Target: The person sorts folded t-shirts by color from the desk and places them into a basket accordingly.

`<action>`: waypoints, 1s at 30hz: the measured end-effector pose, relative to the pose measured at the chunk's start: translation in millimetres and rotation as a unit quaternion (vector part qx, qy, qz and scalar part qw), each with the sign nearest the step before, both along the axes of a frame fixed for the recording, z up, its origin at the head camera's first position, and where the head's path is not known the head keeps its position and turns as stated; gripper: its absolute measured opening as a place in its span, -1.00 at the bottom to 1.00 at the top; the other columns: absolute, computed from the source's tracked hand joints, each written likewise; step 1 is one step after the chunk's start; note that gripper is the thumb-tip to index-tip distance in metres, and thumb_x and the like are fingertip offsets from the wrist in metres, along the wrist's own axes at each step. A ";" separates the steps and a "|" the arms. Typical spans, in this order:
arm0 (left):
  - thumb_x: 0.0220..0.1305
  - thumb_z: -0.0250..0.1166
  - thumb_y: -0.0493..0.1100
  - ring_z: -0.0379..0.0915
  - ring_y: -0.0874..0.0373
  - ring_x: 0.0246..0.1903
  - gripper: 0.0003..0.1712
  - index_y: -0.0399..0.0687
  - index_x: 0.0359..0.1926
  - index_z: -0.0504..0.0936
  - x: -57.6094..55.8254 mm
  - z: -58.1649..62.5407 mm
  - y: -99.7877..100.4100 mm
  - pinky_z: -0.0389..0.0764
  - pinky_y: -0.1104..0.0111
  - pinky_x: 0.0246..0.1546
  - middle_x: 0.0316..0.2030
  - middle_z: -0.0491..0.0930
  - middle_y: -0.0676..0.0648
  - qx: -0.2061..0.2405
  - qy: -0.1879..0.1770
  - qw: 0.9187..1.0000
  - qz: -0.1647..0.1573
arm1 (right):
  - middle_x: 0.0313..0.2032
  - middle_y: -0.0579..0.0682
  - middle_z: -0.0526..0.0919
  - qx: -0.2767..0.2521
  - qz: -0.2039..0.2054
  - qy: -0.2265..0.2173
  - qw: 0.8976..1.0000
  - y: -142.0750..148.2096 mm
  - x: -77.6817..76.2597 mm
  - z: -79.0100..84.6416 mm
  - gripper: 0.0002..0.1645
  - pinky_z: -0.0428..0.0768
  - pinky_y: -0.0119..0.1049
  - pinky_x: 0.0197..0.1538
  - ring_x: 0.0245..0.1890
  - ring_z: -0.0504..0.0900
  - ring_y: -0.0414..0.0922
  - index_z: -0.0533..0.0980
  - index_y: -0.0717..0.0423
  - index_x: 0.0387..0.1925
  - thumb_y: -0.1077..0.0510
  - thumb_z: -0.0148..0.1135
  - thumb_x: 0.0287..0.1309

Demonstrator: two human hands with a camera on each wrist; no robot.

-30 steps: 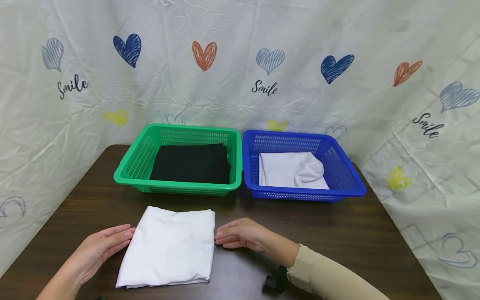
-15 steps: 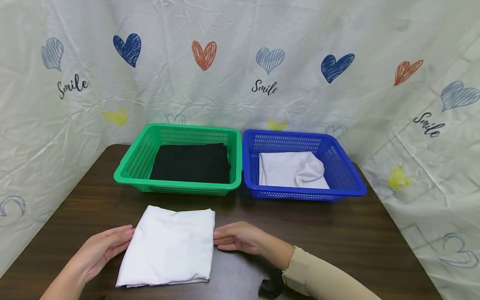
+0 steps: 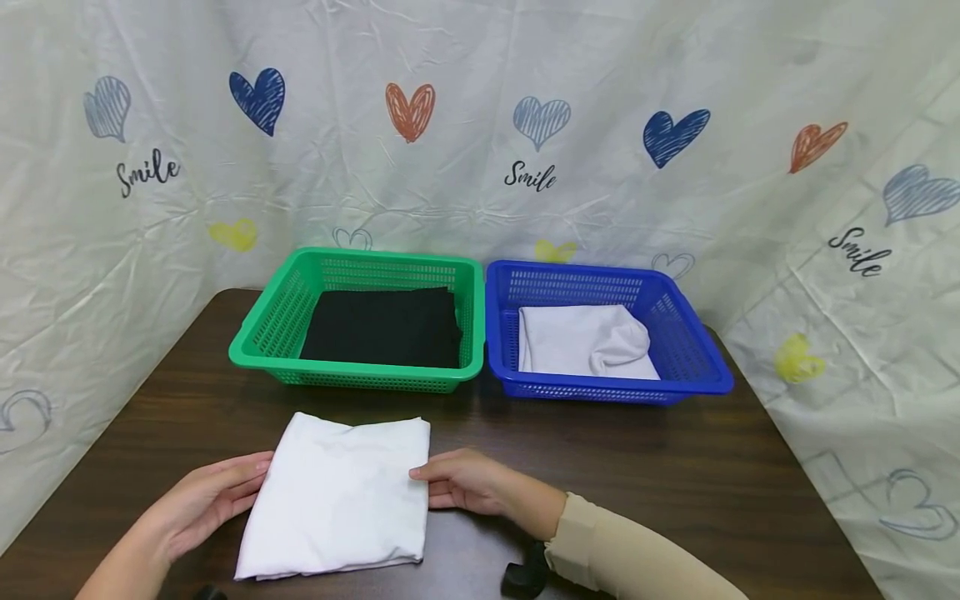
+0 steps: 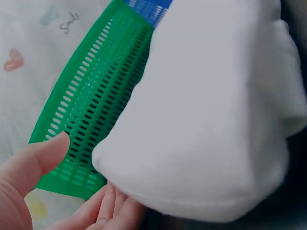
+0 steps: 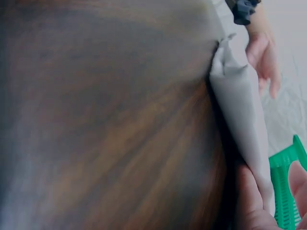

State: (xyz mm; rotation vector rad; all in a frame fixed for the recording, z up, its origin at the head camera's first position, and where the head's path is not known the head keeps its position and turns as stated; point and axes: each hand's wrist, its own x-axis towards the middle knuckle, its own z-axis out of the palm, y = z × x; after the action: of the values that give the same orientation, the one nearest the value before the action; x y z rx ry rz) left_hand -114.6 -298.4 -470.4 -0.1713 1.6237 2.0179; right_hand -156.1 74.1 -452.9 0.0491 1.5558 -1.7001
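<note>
A folded white cloth (image 3: 337,492) lies flat on the dark wooden table, its layers showing along the near edge. At its left side is my left hand (image 3: 210,504), fingers fairly straight and fingertips at the edge. In the left wrist view those fingers (image 4: 112,203) reach beneath the cloth, while the thumb (image 4: 41,155) stays apart from it. My right hand (image 3: 468,483) is at the right edge, its thumb overlapping the top in the head view. The right wrist view shows fingers (image 5: 249,191) along the cloth's lower side and the thumb (image 5: 298,179) raised off it.
Behind the cloth stand a green basket (image 3: 360,368) with folded black fabric (image 3: 382,329) and, beside it, a blue basket (image 3: 600,384) with folded white fabric (image 3: 570,337). A printed white curtain (image 3: 450,183) hangs behind the table (image 3: 637,467).
My right hand has moved slightly left and its thumb now comes over the cloth's right edge. The left fingertips have closed in slightly on the left edge.
</note>
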 end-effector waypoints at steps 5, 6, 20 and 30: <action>0.51 0.07 -0.17 0.58 0.41 -0.02 -0.50 -0.34 0.35 0.37 0.4 0.7 6.1 0.64 0.47 0.04 -0.06 0.64 0.21 -0.025 0.001 1.000 0.014 | -0.10 0.17 0.74 0.003 -0.010 0.001 1.000 -4.3 2.0 -2.0 -0.63 0.67 -0.08 0.14 -0.07 0.72 -0.06 0.53 0.44 0.04 0.24 0.21 0.31; 0.51 0.08 -0.17 0.58 0.42 -0.02 -0.44 -0.42 0.38 0.29 0.5 0.9 7.3 0.64 0.47 0.05 -0.06 0.64 0.21 -0.032 0.000 0.999 0.017 | -0.09 0.18 0.74 0.004 -0.013 0.000 1.000 -4.7 2.3 -2.1 -0.63 0.67 -0.07 0.14 -0.07 0.72 -0.06 0.53 0.44 0.05 0.24 0.21 0.32; 0.45 0.17 -0.19 0.59 0.40 -0.05 -0.14 -0.65 0.44 -0.10 -0.4 -0.6 18.6 0.66 0.43 0.03 -0.08 0.62 0.16 -0.060 0.000 0.998 0.018 | -0.26 0.00 0.72 -0.029 -0.053 -0.038 0.997 -11.5 0.8 -2.8 -0.66 0.62 -0.11 0.22 -0.11 0.70 -0.13 0.49 0.41 0.10 0.36 0.13 0.32; 0.43 0.19 -0.21 0.59 0.37 -0.09 -0.20 -0.59 0.43 0.02 -4.6 -1.3 22.1 0.67 0.44 -0.02 -0.10 0.63 0.17 -0.078 0.001 0.997 0.019 | -0.20 -0.01 0.73 -0.034 -0.048 -0.021 0.998 -9.1 1.9 -1.2 -0.56 0.64 -0.14 0.19 -0.11 0.69 -0.15 0.45 0.41 0.19 0.35 0.15 0.32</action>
State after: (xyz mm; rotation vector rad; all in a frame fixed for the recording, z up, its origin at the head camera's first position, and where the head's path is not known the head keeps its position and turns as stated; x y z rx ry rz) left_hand -119.2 -276.4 -471.7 -0.2587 1.7913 1.9189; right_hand -154.2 65.0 -454.1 0.1255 1.4851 -1.8129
